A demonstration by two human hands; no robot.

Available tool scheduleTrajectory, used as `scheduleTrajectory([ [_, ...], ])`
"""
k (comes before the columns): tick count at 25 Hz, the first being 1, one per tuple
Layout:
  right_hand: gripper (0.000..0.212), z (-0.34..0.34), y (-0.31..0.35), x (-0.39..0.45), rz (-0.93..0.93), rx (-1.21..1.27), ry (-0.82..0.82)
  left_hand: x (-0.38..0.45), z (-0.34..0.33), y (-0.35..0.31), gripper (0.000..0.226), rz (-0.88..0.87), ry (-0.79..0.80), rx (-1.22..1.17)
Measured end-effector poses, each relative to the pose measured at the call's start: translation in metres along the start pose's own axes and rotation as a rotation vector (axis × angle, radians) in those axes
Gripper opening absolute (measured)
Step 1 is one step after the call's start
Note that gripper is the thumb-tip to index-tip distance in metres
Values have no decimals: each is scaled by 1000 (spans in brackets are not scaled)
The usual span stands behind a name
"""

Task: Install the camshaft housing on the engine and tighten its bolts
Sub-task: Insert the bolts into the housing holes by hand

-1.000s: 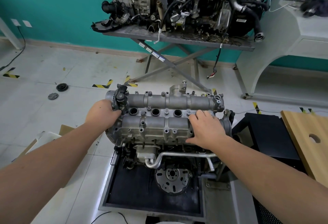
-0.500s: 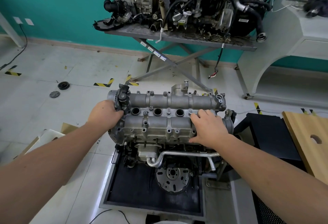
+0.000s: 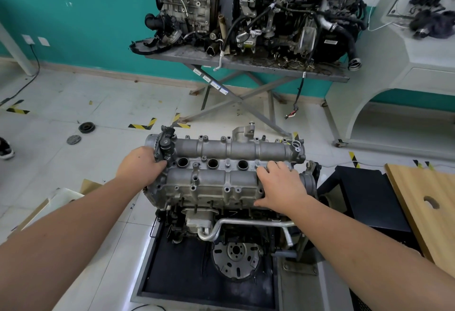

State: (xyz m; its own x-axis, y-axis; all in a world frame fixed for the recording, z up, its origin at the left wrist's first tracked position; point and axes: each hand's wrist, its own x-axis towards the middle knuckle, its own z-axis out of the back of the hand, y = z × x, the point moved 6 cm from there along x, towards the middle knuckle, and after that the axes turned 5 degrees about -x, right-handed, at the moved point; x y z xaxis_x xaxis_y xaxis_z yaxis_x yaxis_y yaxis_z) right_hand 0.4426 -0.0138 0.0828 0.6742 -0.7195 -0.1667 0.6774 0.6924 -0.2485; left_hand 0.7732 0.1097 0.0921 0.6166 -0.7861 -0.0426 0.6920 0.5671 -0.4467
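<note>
Head view, looking down. Camshaft housing (image 3: 221, 170) seated on top of the engine (image 3: 229, 232), lying across the frame from left to right, two long rounded cam covers with a row of three round wells between them. Engine standing in a dark floor tray (image 3: 177, 276), flywheel (image 3: 236, 259) facing the camera, bent metal pipe (image 3: 246, 223) running just below the housing.

Left hand (image 3: 139, 166) at the housing's left end, pressed against the side by the black fitting (image 3: 165, 147). Fingers wrapped round the end and hidden behind it; thumb lying on the top near the first well. Grasping the housing end, though how tightly cannot be told.

Right hand (image 3: 280, 185) laid on top of the near cover at the right end, palm down. Fingers (image 3: 272, 166) bent only slightly and spread, tips reaching the middle strip just right of the third well; thumb (image 3: 261, 202) dropped over the near edge. Resting and pressing rather than clenching, nothing enclosed in it.

Bolt holes and bosses visible along the near flange and between the wells; whether bolts sit in them too small to tell.

Behind, a second engine (image 3: 258, 8) on a grey scissor stand (image 3: 246, 67) against a teal wall. Two dark round parts (image 3: 86, 127) on the tiled floor at left. Wooden board (image 3: 423, 207) with a hole at right, beside a black box (image 3: 366, 195).
</note>
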Motion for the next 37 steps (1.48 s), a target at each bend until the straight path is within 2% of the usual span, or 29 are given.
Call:
scheduleTrajectory([
  [3,81,8,-5,-2,-11,86,54,1,0,-1,33,8,35,14],
  [4,73,13,-10,-5,-40,222,46,1,-1,0,36,15,54,27],
  [6,41,23,-24,-12,-104,618,-23,-1,2,1,44,11,56,60],
  [7,31,27,-29,-17,-118,756,-60,-3,6,0,47,-4,14,57],
  [9,35,37,-34,-23,-106,833,-115,-9,20,-7,52,-62,-120,8],
  [11,41,45,-30,-27,-87,813,-106,-16,29,-31,54,-209,-202,-2],
  [12,42,47,-27,-27,-77,826,-89,-22,28,-49,52,-302,-187,15],
  [14,39,45,-21,-29,-47,843,-49,-38,11,-89,52,-469,-35,98],
  [17,32,36,-17,-33,-9,737,-36,-64,-38,-128,56,-581,244,314],
  [21,27,32,-17,-35,4,682,-71,-70,-62,-142,48,-591,321,433],
  [26,24,28,-16,-34,20,725,-79,-67,-69,-140,52,-572,349,522],
  [31,21,29,-14,-32,51,687,-77,-62,-71,-140,54,-530,383,457],
  [34,20,22,-8,-34,100,620,-14,-57,-72,-141,54,-512,409,431],
  [37,24,19,-7,-33,69,650,48,-56,-71,-144,55,-505,410,424],
])
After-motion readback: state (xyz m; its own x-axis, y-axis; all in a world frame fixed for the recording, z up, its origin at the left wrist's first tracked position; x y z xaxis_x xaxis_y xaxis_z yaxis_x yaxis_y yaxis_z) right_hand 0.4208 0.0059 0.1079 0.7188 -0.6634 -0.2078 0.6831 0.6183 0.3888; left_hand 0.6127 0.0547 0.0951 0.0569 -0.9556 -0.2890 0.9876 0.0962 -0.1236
